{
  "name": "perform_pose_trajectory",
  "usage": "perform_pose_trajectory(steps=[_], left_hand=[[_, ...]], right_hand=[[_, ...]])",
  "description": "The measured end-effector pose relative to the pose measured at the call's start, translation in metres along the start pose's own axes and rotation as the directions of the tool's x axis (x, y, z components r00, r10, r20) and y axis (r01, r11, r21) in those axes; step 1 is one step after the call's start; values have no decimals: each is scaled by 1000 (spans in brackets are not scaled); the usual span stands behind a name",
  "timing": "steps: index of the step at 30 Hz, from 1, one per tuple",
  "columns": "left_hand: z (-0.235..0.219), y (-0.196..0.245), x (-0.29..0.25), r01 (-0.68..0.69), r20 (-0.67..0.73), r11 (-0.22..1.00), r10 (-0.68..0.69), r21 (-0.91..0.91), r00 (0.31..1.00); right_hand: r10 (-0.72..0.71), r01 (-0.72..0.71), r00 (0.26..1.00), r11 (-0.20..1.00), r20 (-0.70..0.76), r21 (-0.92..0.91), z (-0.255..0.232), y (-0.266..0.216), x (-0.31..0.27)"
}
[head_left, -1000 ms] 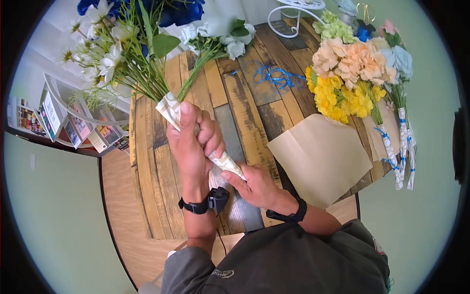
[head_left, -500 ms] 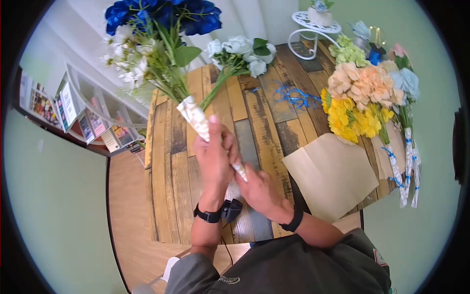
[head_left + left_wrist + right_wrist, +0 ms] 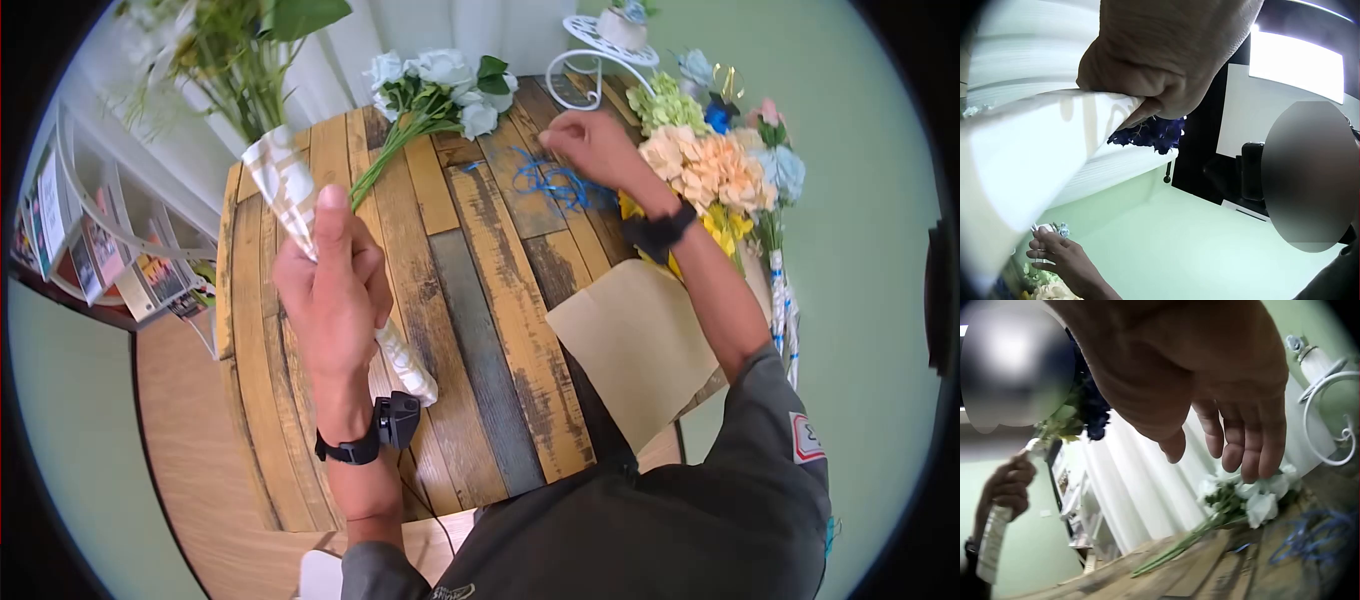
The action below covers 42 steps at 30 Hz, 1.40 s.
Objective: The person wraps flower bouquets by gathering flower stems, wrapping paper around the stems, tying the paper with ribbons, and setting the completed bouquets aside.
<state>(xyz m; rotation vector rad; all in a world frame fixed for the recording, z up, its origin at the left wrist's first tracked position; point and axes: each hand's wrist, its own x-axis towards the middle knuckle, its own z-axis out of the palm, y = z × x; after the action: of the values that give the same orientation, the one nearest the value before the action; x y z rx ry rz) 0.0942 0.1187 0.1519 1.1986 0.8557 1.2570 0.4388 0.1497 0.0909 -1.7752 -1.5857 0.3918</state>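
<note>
My left hand (image 3: 335,300) grips the stems of a bouquet, wrapped in white and gold patterned paper (image 3: 282,180). The wrap's narrow lower end sticks out below the fist, and white flowers with green stems (image 3: 235,80) rise above it. In the right wrist view the bouquet's dark blue blooms (image 3: 1095,406) show. My right hand (image 3: 598,152) is over the far side of the table, holding nothing, its fingers loosely bent and pointing down in the right wrist view. Close by it lies a tangle of blue ribbon (image 3: 545,183). A bunch of pale blue-white roses (image 3: 440,70) lies to its left.
Brown kraft paper (image 3: 635,350) lies on the wooden table (image 3: 490,340) at the right. Peach flowers (image 3: 705,165), yellow flowers and wrapped bunches are beside it. A ribbon spool (image 3: 718,115) and a white stand (image 3: 585,70) are at the back. A bookshelf (image 3: 110,230) stands left.
My right hand has let go of the wrap's lower end and reached forward and right toward the ribbon. My left hand, still gripping the bouquet, has moved left.
</note>
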Motion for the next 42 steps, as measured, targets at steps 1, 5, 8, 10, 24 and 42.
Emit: perform_pose_trajectory(steps=[1,5,8,10,24,42], left_hand=[[-3,1,0,-2,-22,1000,2,-17,1000],[-13,6,6,36,-41,997,-39,-64,998],[-18,6,11,10,-77,999,-13,-34,997],[-18,7,14,-32,-96,999,30,-26,995],[-17,3,18,2,-135,1000,-4,-14,991],[-17,3,20,-39,-107,999,38,-8,994]], right_hand=[[-10,14,999,991,32,-134,-2,11,21],[-4,91,983,881,184,-464,28,83,100],[-9,183,945,844,328,-505,44,85,122],[-68,264,916,845,395,-466,58,83,130],[-321,526,804,776,500,-348,112,87,135],[-415,611,739,744,531,-270,113,61,122]])
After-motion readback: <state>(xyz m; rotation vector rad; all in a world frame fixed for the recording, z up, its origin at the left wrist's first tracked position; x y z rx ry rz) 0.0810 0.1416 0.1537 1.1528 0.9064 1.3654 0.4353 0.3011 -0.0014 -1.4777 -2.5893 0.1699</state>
